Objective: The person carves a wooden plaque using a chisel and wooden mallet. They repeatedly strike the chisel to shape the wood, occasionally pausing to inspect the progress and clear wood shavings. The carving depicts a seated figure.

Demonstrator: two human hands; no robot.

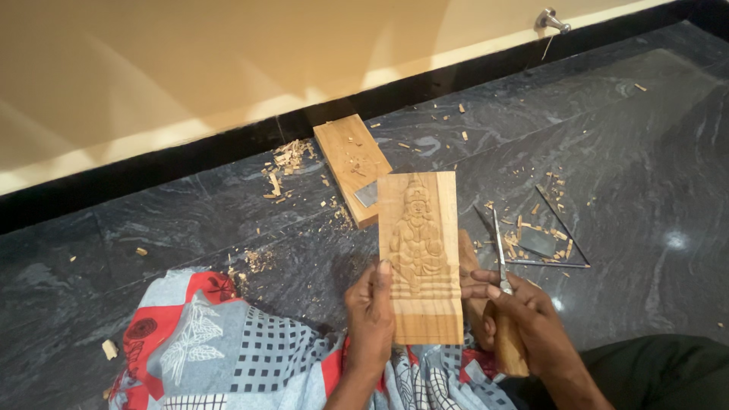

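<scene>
A light wooden panel (420, 250) carved with a seated figure in relief is held upright in front of me. My left hand (370, 319) grips its lower left edge, thumb on the front face. My right hand (531, 326) supports the panel's right edge with its fingertips and also holds a chisel (503, 304) with a wooden handle, its thin metal blade pointing up and away from me.
A plain wooden block (353, 163) with a small metal blade on it lies on the dark stone floor (190, 220) near the wall. Wood chips (288, 163) are scattered around. Thin metal tools (547, 247) lie to the right. A patterned cloth (228, 345) covers my lap.
</scene>
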